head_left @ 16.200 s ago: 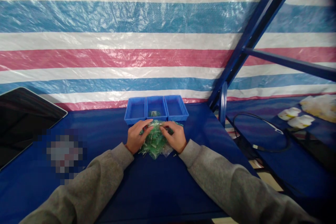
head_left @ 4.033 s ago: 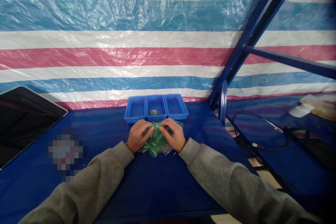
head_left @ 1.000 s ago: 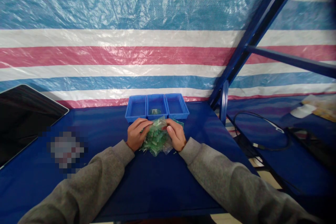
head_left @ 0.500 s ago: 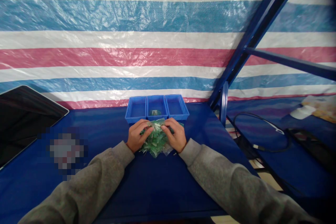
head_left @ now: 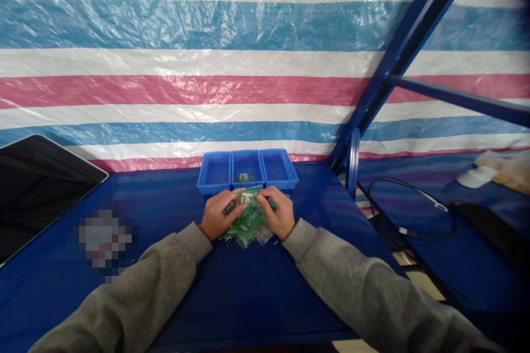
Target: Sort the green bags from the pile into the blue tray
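Note:
Between my hands is a small clear, green-tinted plastic bag (head_left: 249, 196) with white pieces inside. My left hand (head_left: 217, 213) pinches its left side with thumb and fingers. My right hand (head_left: 279, 212) grips the right side the same way. Under the bag lies a pile of green plastic bags (head_left: 245, 228), with thin light pieces poking out at its lower edge. Just behind the pile stand three joined blue bins (head_left: 247, 185). The middle one holds a small bag (head_left: 243, 177); nothing shows in the left and right ones.
On the blue table (head_left: 244, 298), a dark screen (head_left: 39, 187) leans at the left, near a pixelated patch. A blue metal frame (head_left: 351, 162) rises at the right. Beyond it, a black cable (head_left: 375, 215) and a white item (head_left: 478, 176) lie on another blue surface. Striped sheeting hangs behind.
A second ago the bag was raised and tilted, with my right fingers looser on it. Now it sits lower, both hands pinching its sides. The bins and pile look the same.

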`<state>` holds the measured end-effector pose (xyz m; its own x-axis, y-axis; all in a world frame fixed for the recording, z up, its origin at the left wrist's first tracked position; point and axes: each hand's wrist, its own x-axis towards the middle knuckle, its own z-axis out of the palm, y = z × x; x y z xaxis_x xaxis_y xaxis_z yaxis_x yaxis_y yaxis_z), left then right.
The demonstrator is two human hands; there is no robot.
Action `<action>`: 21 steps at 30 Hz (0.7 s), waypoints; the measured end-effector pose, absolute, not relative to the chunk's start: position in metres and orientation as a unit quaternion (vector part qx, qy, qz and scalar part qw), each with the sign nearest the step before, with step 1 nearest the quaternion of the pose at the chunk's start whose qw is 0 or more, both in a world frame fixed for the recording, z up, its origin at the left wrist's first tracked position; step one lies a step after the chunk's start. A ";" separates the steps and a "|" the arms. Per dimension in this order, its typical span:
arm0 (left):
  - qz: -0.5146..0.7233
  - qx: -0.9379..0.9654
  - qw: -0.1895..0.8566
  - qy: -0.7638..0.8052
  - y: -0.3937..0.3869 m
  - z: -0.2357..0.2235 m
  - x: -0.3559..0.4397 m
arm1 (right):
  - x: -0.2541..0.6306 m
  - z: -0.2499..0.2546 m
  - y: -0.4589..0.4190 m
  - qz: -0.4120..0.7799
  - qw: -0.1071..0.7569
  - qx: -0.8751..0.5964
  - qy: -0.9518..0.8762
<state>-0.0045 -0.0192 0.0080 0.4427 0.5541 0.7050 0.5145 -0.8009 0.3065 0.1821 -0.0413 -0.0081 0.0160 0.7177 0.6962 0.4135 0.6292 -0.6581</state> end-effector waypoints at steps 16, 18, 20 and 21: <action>0.493 0.797 0.055 0.344 -0.015 0.002 -0.005 | 0.182 -0.006 -0.042 0.164 0.559 -0.399 -0.708; 0.491 0.796 0.057 0.349 -0.015 0.003 -0.005 | 0.182 -0.007 -0.041 0.162 0.559 -0.401 -0.708; 0.486 0.798 0.052 0.352 -0.016 0.003 -0.005 | 0.182 -0.008 -0.040 0.159 0.559 -0.405 -0.706; 0.485 0.799 0.048 0.353 -0.016 0.003 -0.004 | 0.182 -0.008 -0.040 0.157 0.558 -0.407 -0.706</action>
<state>-0.0042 -0.0162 0.0034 0.2802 0.6106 0.7408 0.5179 -0.7459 0.4189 0.1819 -0.0400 -0.0081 -0.0455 0.7493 0.6607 0.3988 0.6200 -0.6757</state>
